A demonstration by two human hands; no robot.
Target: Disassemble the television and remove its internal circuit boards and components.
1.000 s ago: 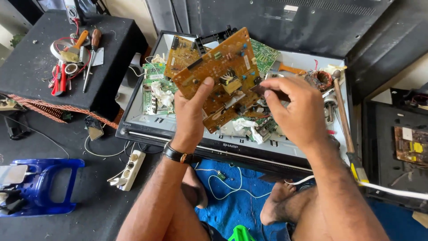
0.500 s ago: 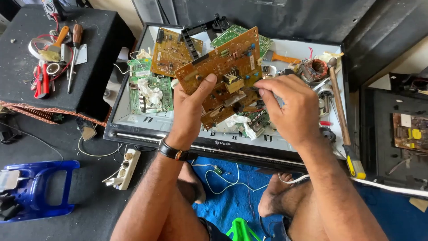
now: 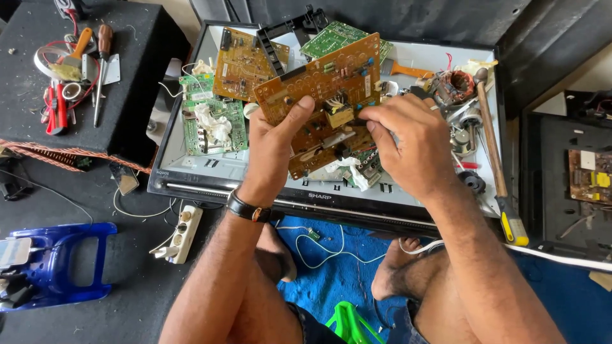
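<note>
A brown circuit board (image 3: 322, 95) is held tilted above a flat screen panel (image 3: 191, 175), its long axis running lower left to upper right. The left hand (image 3: 271, 150) grips its left edge; the right hand (image 3: 408, 143) pinches parts at its right side.

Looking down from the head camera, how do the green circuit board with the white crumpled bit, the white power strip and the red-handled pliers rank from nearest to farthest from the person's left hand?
From the left hand:
1. Green circuit board, just to its left on the flat panel.
2. White power strip, lower left on the dark floor.
3. Red-handled pliers, far left on the black box.
</note>
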